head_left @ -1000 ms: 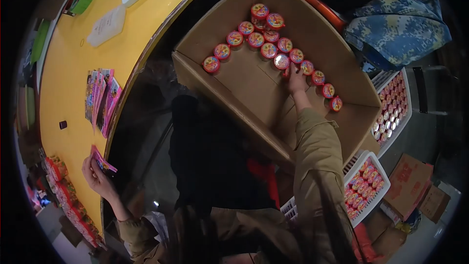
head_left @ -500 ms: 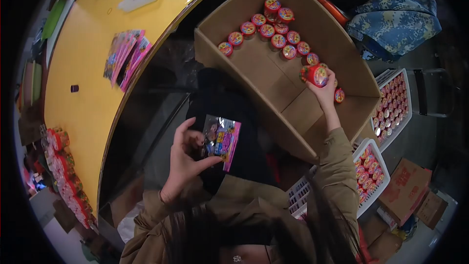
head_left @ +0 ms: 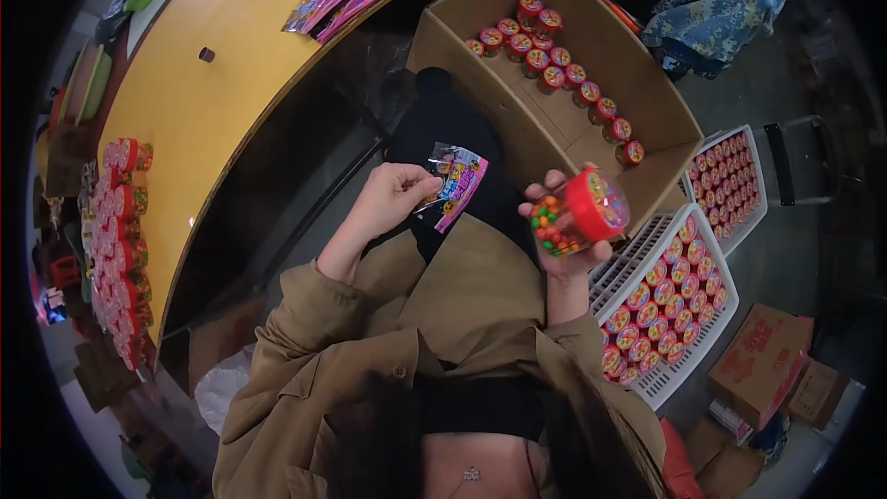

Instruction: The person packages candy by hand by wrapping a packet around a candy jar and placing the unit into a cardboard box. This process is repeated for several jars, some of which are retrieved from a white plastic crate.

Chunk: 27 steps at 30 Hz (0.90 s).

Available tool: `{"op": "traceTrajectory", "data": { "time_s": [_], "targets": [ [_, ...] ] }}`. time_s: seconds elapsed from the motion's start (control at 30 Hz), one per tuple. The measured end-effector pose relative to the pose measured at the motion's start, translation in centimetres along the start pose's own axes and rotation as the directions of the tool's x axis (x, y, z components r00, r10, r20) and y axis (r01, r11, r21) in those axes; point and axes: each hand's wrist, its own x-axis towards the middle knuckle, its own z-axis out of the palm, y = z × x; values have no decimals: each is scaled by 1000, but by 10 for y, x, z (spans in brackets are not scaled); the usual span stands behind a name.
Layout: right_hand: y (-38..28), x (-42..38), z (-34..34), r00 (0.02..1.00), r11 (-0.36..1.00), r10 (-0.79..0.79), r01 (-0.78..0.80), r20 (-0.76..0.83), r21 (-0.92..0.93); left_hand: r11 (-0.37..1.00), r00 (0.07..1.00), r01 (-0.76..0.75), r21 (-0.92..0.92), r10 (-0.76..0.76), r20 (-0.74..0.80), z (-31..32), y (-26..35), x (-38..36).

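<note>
In our right hand (head_left: pixel 565 254) we hold a clear jar with a red lid (head_left: pixel 587 208), fingers curled around it; small green, orange and red balls show inside. It is tilted, near the open brown cardboard box (head_left: pixel 485 88), which holds upright red-lidded jars (head_left: pixel 602 111) along its far side. Our left hand (head_left: pixel 393 196) pinches a shiny pink printed packet (head_left: pixel 459 187) at its edge. Beside the box, a white plastic basket (head_left: pixel 733 300) is packed with red-rimmed round jars (head_left: pixel 663 310), and a second white basket (head_left: pixel 759 176) holds more.
</note>
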Motion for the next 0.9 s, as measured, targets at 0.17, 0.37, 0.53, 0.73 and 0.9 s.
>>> {"op": "traceTrajectory", "data": {
  "time_s": [0.17, 0.37, 0.53, 0.73, 0.9],
  "targets": [
    [32, -14, 8, 976, 980, 189, -195, -112, -45, 935, 983, -103, 340, 148, -108, 5, 10, -15],
    [47, -5, 16, 973, 982, 185, -189, -137, -19, 415, 536, -472, 778, 836, -120, -4, 17, -9],
    [37, -7, 41, 980, 966, 114, -148, -165, -212, 701, 728, -491, 518, 657, -199, 1, 35, -19],
    [17, -6, 46, 997, 964, 79, -79, -10, -253, 978, 976, -178, -107, 190, 109, 0, 22, -6],
    [23, -12, 33, 989, 959, 122, -140, -87, -247, 906, 960, 0, -423, 118, 252, -10, 29, -8]
  ]
}}
